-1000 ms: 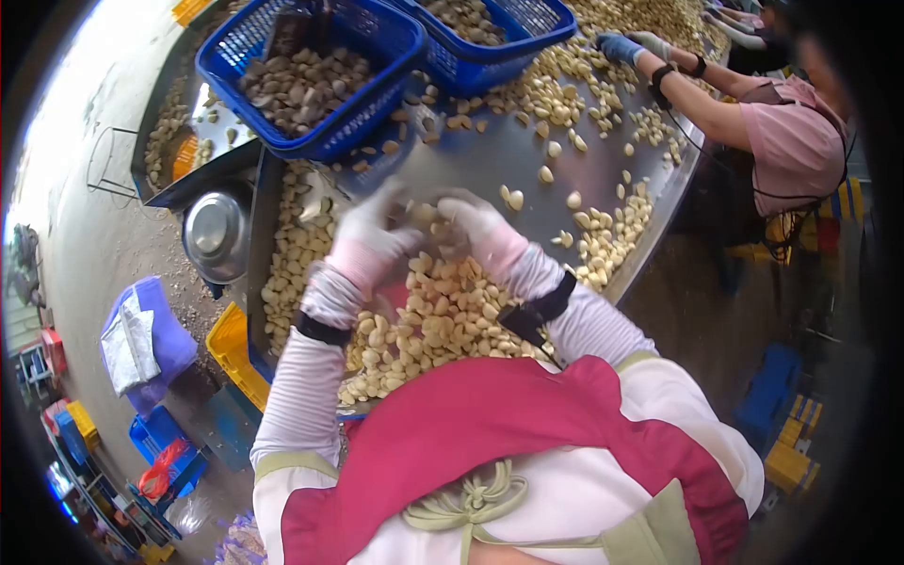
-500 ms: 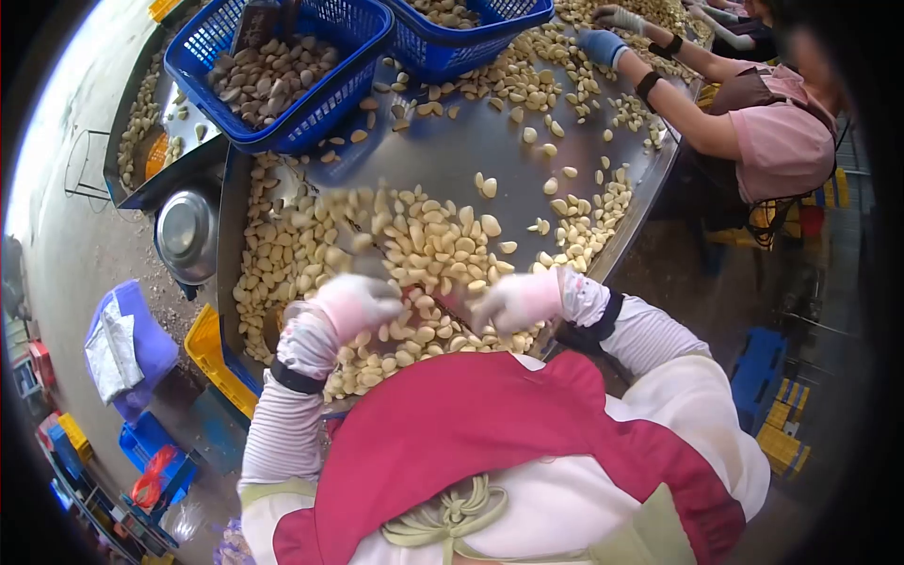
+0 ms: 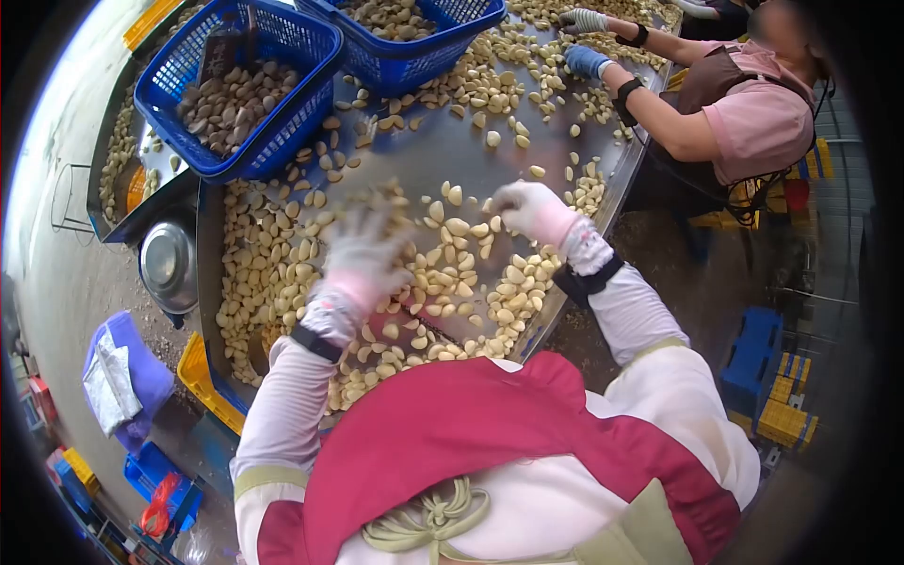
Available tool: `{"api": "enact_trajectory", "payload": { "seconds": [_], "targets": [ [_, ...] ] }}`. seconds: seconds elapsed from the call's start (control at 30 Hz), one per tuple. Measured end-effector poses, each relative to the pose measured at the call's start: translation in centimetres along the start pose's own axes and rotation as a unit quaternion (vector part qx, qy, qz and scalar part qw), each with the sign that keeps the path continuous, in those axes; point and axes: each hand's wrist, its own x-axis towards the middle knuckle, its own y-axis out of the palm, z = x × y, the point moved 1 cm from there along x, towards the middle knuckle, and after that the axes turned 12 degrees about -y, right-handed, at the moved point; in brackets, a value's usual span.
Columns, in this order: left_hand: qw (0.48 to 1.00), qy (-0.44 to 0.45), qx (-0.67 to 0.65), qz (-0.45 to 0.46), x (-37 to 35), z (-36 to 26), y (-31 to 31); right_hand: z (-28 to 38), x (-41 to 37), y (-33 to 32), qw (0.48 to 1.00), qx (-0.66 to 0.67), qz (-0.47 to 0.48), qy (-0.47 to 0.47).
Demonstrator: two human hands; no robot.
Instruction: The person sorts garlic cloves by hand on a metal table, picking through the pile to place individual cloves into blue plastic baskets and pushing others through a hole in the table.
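Pale peeled garlic cloves (image 3: 268, 268) lie spread over the metal table (image 3: 443, 155) in front of me. My left hand (image 3: 363, 254), in a whitish glove with a pink cuff, reaches over the cloves with its fingers spread, somewhat blurred by motion. Farther right, my right hand (image 3: 539, 211), gloved the same way, is held at the edge of the clove pile. Its fingers are bent and close together; whatever may be between them is hidden. Some cloves lie loose between the two hands.
Behind the pile stand a blue basket (image 3: 311, 94) of brownish cloves and a second blue basket (image 3: 424, 56). A co-worker's blue-gloved hand (image 3: 587, 62) is over cloves at the far right. A metal basin (image 3: 168, 266) and yellow crate (image 3: 209, 384) sit left of the table.
Both hands have moved forward, away from my body; the right one is also farther right. The left fingers have spread. Cloves in the middle are more scattered, and the view has shifted slightly.
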Motion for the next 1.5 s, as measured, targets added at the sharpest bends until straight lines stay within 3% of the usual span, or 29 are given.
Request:
{"api": "enact_trajectory", "payload": {
  "seconds": [0.03, 0.1, 0.17, 0.23, 0.3, 0.33, 0.37, 0.4, 0.5, 0.57, 0.63, 0.67, 0.7, 0.73, 0.77, 0.8, 0.83, 0.9, 0.97, 1.03, 1.1, 1.17, 1.2, 1.23, 1.3, 1.33, 1.37, 1.43, 1.5],
  "targets": [
    [0.995, -0.098, -0.007, -0.02, 0.1, 0.9, -0.5, -0.4, -0.1, 0.3, 1.0, 0.004, -0.003, 0.001],
    [0.986, -0.15, 0.013, -0.068, -0.8, 1.2, -0.5, -0.4, -1.5, 2.1, 0.982, -0.095, 0.044, -0.156],
    [0.971, -0.201, 0.032, -0.124, -1.8, 0.7, -0.4, 3.4, -1.5, 4.4, 0.982, -0.117, 0.042, -0.145],
    [0.994, -0.01, -0.009, -0.105, -2.8, -1.7, 0.2, 3.9, -0.2, 6.9, 0.971, -0.131, 0.002, -0.2],
    [0.979, 0.197, -0.012, 0.046, -4.7, -3.3, 2.3, 3.9, 1.8, 7.7, 0.97, -0.136, -0.018, -0.202],
    [0.98, 0.193, -0.01, 0.042, -5.5, -3.0, 2.2, 4.2, 2.5, 7.6, 0.969, -0.141, -0.035, -0.202],
    [0.982, 0.182, -0.027, 0.038, -6.3, -2.1, 2.1, 4.5, 2.8, 7.5, 0.968, -0.141, -0.034, -0.207],
    [0.984, 0.169, -0.044, 0.036, -6.8, -1.0, 1.9, 5.3, 2.8, 7.5, 0.957, -0.201, 0.052, -0.205],
    [0.991, -0.056, -0.067, -0.098, -6.7, 5.7, 0.4, 6.8, 1.4, 8.6, 0.891, -0.337, 0.205, -0.225],
    [0.979, -0.146, 0.007, -0.142, -7.1, 8.7, -1.2, 6.3, 1.7, 8.5, 0.892, -0.323, 0.219, -0.227],
    [0.963, -0.173, -0.009, -0.208, -7.5, 10.4, -0.8, 7.6, 3.8, 6.1, 0.887, -0.359, 0.186, -0.223],
    [0.961, -0.175, -0.006, -0.214, -7.4, 10.6, -0.5, 8.7, 5.6, 4.2, 0.886, -0.392, 0.098, -0.227],
    [0.961, -0.182, -0.025, -0.206, -7.4, 10.6, -0.3, 8.9, 7.6, 1.5, 0.898, -0.31, -0.059, -0.307],
    [0.962, -0.186, -0.042, -0.197, -7.5, 10.6, -0.3, 10.4, 9.2, -1.1, 0.846, -0.274, -0.242, -0.387],
    [0.962, -0.184, -0.038, -0.198, -7.5, 10.6, -0.2, 11.9, 10.1, -3.9, 0.859, -0.194, -0.289, -0.377],
    [0.96, -0.182, -0.038, -0.211, -7.4, 10.5, -0.1, 14.4, 9.9, -5.5, 0.774, -0.355, -0.394, -0.344],
    [0.958, -0.178, -0.04, -0.222, -7.5, 10.6, 0.0, 15.2, 9.9, -6.4, 0.734, -0.4, -0.441, -0.327],
    [0.961, -0.17, -0.046, -0.211, -7.7, 10.7, 0.1, 14.5, 9.8, -5.8, 0.773, -0.41, -0.365, -0.32],
    [0.961, -0.193, -0.046, -0.191, -8.0, 10.6, 0.0, 11.0, 8.8, -3.7, 0.886, -0.375, -0.079, -0.259],
    [0.971, -0.181, -0.016, -0.155, -8.4, 10.4, -0.4, 5.0, 6.3, -3.2, 0.904, -0.402, 0.118, -0.084],
    [0.953, -0.299, 0.05, 0.025, -8.7, 8.1, -1.5, 1.4, 1.5, -4.9, 0.884, -0.415, 0.208, 0.048],
    [0.902, -0.372, 0.051, 0.211, -9.1, 5.6, -0.9, 0.5, -2.1, -3.2, 0.876, -0.361, 0.266, 0.175],
    [0.902, -0.362, 0.009, 0.237, -9.5, 3.8, -0.4, -2.6, -3.6, -0.7, 0.894, -0.367, 0.22, 0.133],
    [0.911, -0.29, -0.016, 0.293, -9.2, 1.5, -1.4, -1.3, -4.1, 0.2, 0.935, -0.238, 0.212, 0.156],
    [0.941, -0.15, -0.196, 0.233, -8.9, 1.0, 1.5, 1.5, -3.9, 1.7, 0.967, -0.176, 0.156, 0.099],
    [0.942, -0.155, -0.193, 0.226, -7.9, 0.9, 1.9, 1.8, -3.8, 1.8, 0.994, -0.094, 0.06, 0.016],
    [0.944, -0.16, -0.188, 0.219, -6.8, 0.8, 2.0, 1.9, -4.0, 1.2, 0.992, -0.108, 0.048, 0.034],
    [0.94, -0.163, -0.163, 0.252, -6.6, -0.1, 0.8, 2.5, -5.7, 0.2, 0.956, -0.251, 0.145, 0.042],
    [0.852, -0.138, -0.164, 0.479, -7.1, -0.8, 0.6, 2.9, -7.6, 1.7, 0.903, -0.291, 0.295, 0.118]
  ]
}}
